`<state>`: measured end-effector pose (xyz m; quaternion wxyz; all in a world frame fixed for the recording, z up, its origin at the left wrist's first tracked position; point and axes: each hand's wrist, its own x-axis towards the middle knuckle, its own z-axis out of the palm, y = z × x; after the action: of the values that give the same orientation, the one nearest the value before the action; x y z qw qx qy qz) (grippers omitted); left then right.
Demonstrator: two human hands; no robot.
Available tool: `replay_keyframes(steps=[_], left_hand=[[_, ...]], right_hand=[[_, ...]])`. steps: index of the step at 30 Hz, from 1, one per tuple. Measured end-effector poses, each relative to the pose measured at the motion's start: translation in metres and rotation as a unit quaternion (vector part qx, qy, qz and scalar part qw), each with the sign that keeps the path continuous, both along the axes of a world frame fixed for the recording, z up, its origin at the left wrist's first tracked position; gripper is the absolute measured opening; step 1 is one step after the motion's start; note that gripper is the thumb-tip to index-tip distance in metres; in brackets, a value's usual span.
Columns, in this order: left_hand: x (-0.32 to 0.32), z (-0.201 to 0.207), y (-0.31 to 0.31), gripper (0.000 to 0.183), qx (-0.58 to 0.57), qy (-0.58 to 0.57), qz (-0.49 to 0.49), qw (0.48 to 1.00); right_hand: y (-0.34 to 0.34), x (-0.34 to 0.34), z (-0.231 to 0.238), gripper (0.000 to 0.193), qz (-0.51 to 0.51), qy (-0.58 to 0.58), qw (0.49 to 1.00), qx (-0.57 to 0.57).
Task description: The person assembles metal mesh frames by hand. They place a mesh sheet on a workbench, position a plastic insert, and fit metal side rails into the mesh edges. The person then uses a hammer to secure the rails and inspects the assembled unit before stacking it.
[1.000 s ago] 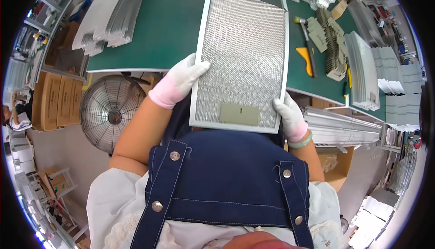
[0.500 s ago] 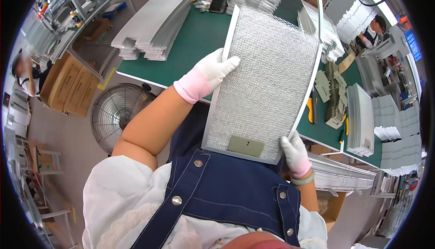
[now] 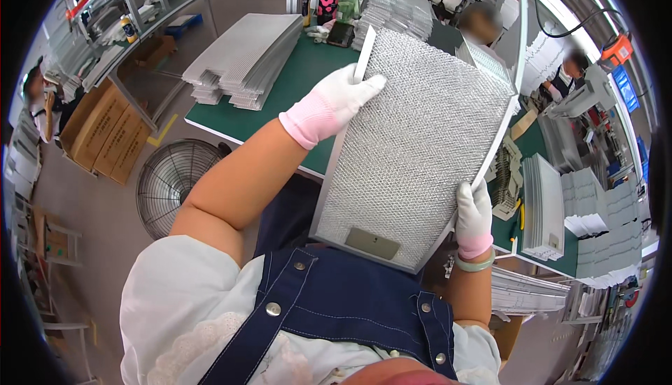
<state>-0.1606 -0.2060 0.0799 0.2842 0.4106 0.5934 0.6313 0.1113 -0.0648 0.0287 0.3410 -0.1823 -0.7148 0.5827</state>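
Note:
I hold a large rectangular metal mesh filter panel (image 3: 420,147) up in front of my chest, tilted, its long side running away from me. My left hand (image 3: 336,101), in a white glove with a pink cuff, grips the panel's upper left edge. On the lower right edge sits my right hand (image 3: 474,217), gloved the same way, with a pale band on its wrist. A small plain metal plate (image 3: 372,243) is fixed near the panel's near end. The panel hangs above the green worktable (image 3: 294,84).
Stacks of similar mesh panels (image 3: 241,56) lie on the table's left part, more stacks (image 3: 553,206) to the right. A floor fan (image 3: 171,182) stands left of my body, cardboard boxes (image 3: 105,129) beyond it. Other people work at the far side.
The panel has been lifted from lying over the table to a raised, tilted position. My left hand moved up along its left edge; my view turned leftward.

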Motion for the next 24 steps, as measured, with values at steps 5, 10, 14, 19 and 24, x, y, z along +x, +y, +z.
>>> replay_keyframes(steps=[5,10,14,19,24], left_hand=[[0.001,0.010,-0.003,0.038,0.108,-0.230,-0.082,0.964],[0.015,0.015,-0.005,0.040,0.052,-0.014,0.044,0.998],[0.025,0.017,-0.014,0.041,0.115,-0.074,0.001,0.991],[0.016,0.009,-0.017,0.041,0.148,-0.164,-0.061,0.973],[-0.007,0.013,-0.013,0.038,0.134,-0.152,-0.071,0.977]], right_hand=[[0.018,0.010,0.000,0.042,0.067,-0.005,0.997,-0.043],[0.010,0.002,-0.002,0.036,0.050,0.000,0.999,-0.017],[-0.001,0.003,-0.004,0.034,0.025,0.027,0.998,-0.043],[-0.006,-0.005,0.004,0.032,-0.005,-0.012,0.999,0.033],[-0.002,0.000,0.001,0.035,0.048,-0.032,0.998,-0.003]])
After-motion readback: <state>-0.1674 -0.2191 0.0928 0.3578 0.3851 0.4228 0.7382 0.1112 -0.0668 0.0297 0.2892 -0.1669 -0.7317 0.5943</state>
